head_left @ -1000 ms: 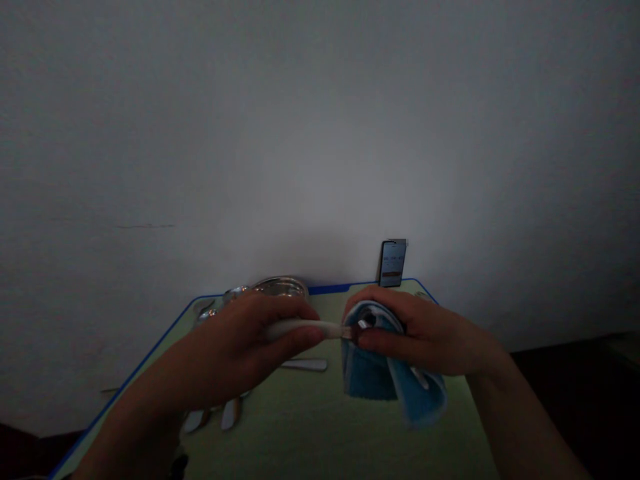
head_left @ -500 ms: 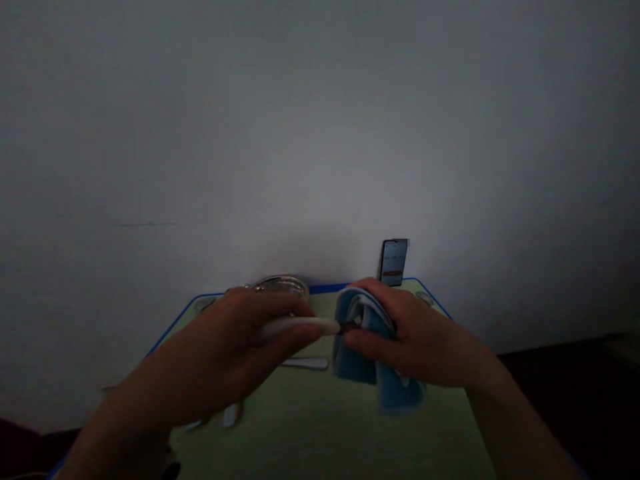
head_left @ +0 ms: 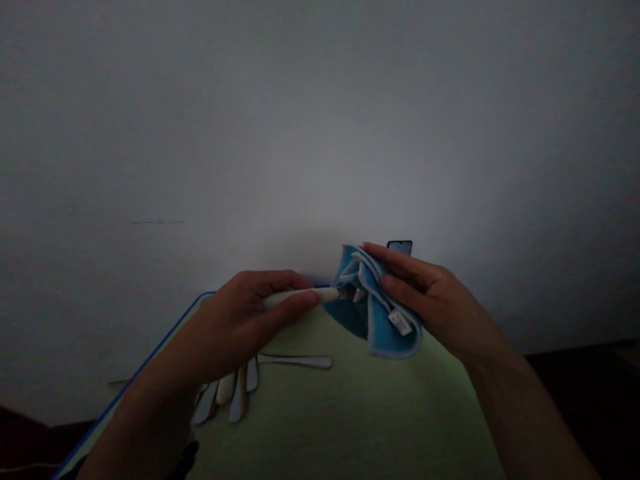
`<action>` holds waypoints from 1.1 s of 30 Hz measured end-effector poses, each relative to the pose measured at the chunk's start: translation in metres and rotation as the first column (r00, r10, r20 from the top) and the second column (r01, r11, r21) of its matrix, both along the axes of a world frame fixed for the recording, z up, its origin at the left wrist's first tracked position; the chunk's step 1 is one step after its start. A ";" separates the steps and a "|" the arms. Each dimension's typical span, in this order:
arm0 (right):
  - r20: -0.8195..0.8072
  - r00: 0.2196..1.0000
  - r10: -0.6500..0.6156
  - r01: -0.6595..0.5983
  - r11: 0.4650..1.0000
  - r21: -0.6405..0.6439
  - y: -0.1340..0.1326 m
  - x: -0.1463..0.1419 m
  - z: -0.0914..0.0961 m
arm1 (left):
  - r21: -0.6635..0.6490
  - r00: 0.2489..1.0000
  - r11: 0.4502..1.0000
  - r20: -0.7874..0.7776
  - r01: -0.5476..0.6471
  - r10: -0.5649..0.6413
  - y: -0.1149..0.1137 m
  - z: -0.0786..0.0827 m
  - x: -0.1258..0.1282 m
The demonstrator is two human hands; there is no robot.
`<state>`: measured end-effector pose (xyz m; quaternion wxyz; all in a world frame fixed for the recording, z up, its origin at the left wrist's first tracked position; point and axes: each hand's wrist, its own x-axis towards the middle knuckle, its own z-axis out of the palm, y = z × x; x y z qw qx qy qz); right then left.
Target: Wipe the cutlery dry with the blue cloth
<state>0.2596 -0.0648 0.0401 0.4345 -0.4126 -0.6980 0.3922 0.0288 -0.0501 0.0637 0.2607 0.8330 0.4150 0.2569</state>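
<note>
My left hand (head_left: 250, 313) is closed around the thick white handle of a piece of cutlery (head_left: 327, 293), thumb along its side. The handle lies roughly level and points right. Its metal end goes into a folded blue cloth (head_left: 393, 337) with pale edging and a small white tag; the cloth hides what kind of cutlery it is. My right hand (head_left: 430, 293) grips the cloth from the right, thumb in front and fingers behind. Both hands are raised above the table.
On the green table (head_left: 350, 413) with its blue rim lies a flat metal cutlery handle (head_left: 305, 361). Several more cutlery handles (head_left: 239, 403) fan out below my left wrist. A phone (head_left: 400, 247) leans at the grey wall (head_left: 320, 133), mostly behind my right hand.
Both hands have risen slightly with the cutlery and cloth. The cloth is more spread and its tag now shows. More cutlery handles are visible on the table; the phone is more covered.
</note>
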 end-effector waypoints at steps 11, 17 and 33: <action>0.052 0.954 -0.296 0.281 0.940 0.196 0.008 0.006 -0.004 | 0.094 0.982 0.994 -0.184 0.062 -0.044 0.002 -0.006 0.004; 0.202 0.908 -0.368 0.305 0.909 0.286 0.016 0.009 -0.012 | 0.103 0.932 0.993 -0.363 0.051 -0.010 0.008 -0.012 0.000; -0.268 0.921 -0.283 0.193 0.928 -0.318 0.032 0.016 -0.023 | -0.012 0.959 0.997 -0.272 0.081 -0.081 0.008 -0.006 -0.011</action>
